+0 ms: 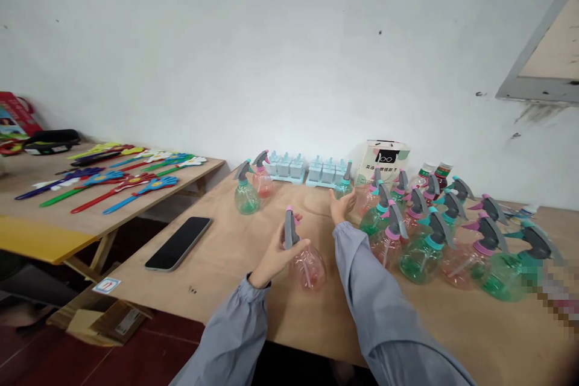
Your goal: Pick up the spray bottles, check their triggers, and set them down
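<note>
My left hand [277,255] is closed round the neck of a pink spray bottle [310,268] with a grey trigger head, tilted above or on the table near its front. Farther back, my right hand [342,206] grips a green spray bottle [345,187] by its round body; its fingers partly hide it. A green spray bottle [246,197] and a pink one [263,183] stand together at the back left. Right of my right arm is a cluster of several pink and green spray bottles [420,259], some overlapping.
Pale blue ice-pop moulds [289,169] and a white printed box [382,163] line the wall. A black phone [180,243] lies on the wooden table [226,283] at left. Several colourful hand-shaped sticks [126,187] cover the neighbouring table; a cardboard box [113,322] is below.
</note>
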A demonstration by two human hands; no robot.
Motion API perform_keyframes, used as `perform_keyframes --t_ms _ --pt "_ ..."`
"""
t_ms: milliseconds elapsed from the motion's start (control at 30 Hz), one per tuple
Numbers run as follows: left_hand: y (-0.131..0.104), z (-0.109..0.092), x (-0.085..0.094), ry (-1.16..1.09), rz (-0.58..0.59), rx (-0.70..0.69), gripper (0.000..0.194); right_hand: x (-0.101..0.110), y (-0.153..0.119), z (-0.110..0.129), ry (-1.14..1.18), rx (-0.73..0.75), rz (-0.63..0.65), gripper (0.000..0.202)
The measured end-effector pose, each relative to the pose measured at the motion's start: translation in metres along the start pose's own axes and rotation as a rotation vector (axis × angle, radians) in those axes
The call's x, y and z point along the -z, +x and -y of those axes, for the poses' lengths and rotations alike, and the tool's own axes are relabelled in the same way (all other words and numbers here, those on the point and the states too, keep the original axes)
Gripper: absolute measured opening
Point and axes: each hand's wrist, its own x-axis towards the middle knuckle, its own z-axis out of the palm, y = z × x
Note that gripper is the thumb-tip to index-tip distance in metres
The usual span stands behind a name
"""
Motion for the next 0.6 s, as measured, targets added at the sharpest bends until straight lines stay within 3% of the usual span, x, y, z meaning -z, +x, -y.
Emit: perform_keyframes --t_ms 100,167,400,500,600 --pt "-0.003 -0.004 0.001 -0.041 0.04 0.01 0.067 0.001 -0.002 -0.007 -0.009 -0.013 0.016 0.087" --pt "-0.005 -0.005 0.0 -0.075 0.003 0.003 0.061 0.007 -0.014 -0.011 -0.013 -0.001 0.037 0.083" --pt "-0.008 0.007 -0.015 -0.253 -0.356 0.086 0.044 0.061 -0.095 -0.017 0.201 0.194 0.205 0.077" --pt "-0.007 0.006 -0.018 -0.394 -0.336 0.147 0.05 0.094 -0.12 -0.017 0.235 0.219 0.299 0.079" --pt "-0.01 -0.006 -0.017 -0.472 -0.216 0.203 0.051 0.126 -0.133 -0.021 0.189 0.258 0.327 0.08"
